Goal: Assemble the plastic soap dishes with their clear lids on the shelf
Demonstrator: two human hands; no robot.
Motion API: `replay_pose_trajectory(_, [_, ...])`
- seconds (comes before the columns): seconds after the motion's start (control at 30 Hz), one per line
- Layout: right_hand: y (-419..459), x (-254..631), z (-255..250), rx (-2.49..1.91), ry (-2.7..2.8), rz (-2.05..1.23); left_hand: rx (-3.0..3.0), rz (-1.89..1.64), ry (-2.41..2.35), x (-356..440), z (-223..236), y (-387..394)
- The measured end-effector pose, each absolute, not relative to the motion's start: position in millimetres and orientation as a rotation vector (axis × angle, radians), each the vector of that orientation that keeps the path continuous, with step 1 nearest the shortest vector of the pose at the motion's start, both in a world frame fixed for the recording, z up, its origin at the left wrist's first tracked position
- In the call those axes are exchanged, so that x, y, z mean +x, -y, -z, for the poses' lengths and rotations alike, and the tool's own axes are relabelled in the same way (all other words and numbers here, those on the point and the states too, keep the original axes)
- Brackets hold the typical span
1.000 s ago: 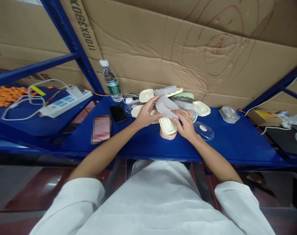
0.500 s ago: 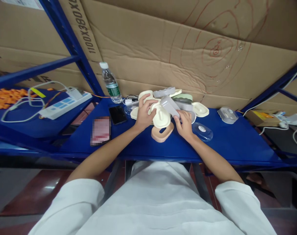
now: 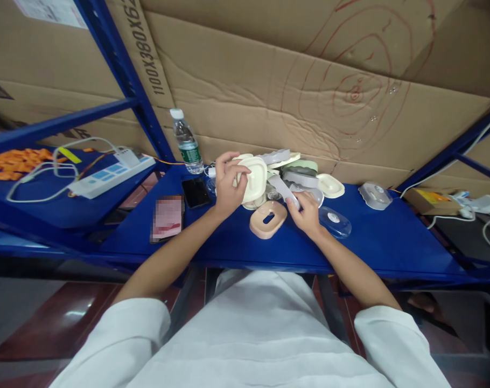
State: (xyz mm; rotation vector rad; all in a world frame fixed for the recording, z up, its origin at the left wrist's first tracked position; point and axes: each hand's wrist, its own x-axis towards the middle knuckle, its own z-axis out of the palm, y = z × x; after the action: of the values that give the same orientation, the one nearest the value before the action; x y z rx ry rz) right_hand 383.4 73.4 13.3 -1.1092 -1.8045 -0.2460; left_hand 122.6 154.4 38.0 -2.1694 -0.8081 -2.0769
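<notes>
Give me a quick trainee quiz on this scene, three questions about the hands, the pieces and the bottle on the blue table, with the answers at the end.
1. Multiple choice: what colour is the piece with a hole lying on the blue table?
A. Green
B. Peach
C. Dark blue

2. True or false: the left hand holds a cream piece while the right hand holds a grey piece.

3. Fill in the missing word: the clear bottle has a ____ cap.

Key: 1. B; 2. true; 3. white.
</notes>
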Motion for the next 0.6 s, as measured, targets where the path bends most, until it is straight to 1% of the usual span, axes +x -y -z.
replay_pose_trajectory(0.13, [-67.8,386.2,-22.5,-1.106,1.772,0.300,-2.198,2.009,0.790,126.3,-36.4,-150.1])
replay_pose_trajectory(0.23, [-62.4,392.1,-29.4,-1.088,1.736,0.381,-2.171,2.073,0.803,122.1,-42.1,-149.9])
replay_pose_trajectory(0.37, [-62.9,434.9,-42.7,-1.119,1.689,0.692,-2.062,2.275,0.818,101.8,-56.8,-166.9])
replay_pose_trajectory(0.43, [-70.7,476.2,-53.2,-1.272,1.408,0.840,-2.005,2.409,0.839,89.2,-60.0,-183.6])
replay_pose_trajectory(0.5, [-83.6,521.1,-62.5,-1.502,1.061,0.828,-1.924,2.580,0.877,77.4,-56.6,-202.7])
replay_pose_trajectory(0.57, [-98.5,557.3,-65.1,-1.820,1.023,0.742,-1.838,2.744,0.972,67.6,-47.5,-221.2])
replay_pose_trajectory(0.6, [-105.4,569.2,-62.9,-1.894,1.051,0.705,-1.853,2.809,1.040,63.4,-41.8,-229.5])
